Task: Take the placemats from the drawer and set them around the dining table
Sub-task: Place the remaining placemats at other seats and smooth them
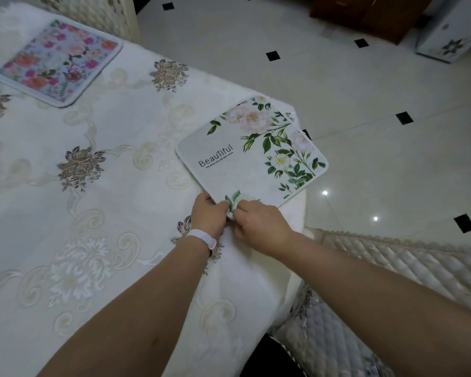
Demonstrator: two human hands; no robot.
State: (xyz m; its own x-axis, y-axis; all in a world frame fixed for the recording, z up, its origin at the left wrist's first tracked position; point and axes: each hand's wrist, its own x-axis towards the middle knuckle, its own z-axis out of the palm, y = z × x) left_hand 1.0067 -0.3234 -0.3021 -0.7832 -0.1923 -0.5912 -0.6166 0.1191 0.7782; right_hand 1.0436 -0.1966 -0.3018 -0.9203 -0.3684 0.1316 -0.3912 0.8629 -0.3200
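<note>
On the desk [98, 268], by its rounded rim, lies the white placemat [252, 156]: green leaves, pale roses, printed word "Beautiful". It lies flat and turned diagonal, and its right corner pokes past the rim over the floor [365, 91].

Both hands are at that placemat's near corner, almost touching each other:
- left hand [208, 213]: fingers curled, pinching the edge just left of the corner. White wristband [201, 238] on the wrist.
- right hand [261, 227]: fingers curled, pinching the corner itself and covering part of the leaf print.

How far the fingers go under the placemat: cannot tell.

2 placemats in view. The 2nd is a floral placemat [60, 61], pink and orange blooms on pale blue. It sits well apart from the white placemat, far left of it, flat on the desk.

Under both is a cream lace tablecloth [79, 164] with brownish embroidered flowers.

Other items, all relative to the white placemat:
- quilted chair [392, 262]: below and right, beside the desk rim.
- wooden cabinet [365, 12]: far beyond it, on the floor.
- white box [452, 36] with a flower print: right of that cabinet.
- floor: pale tiles with small black diamonds.
</note>
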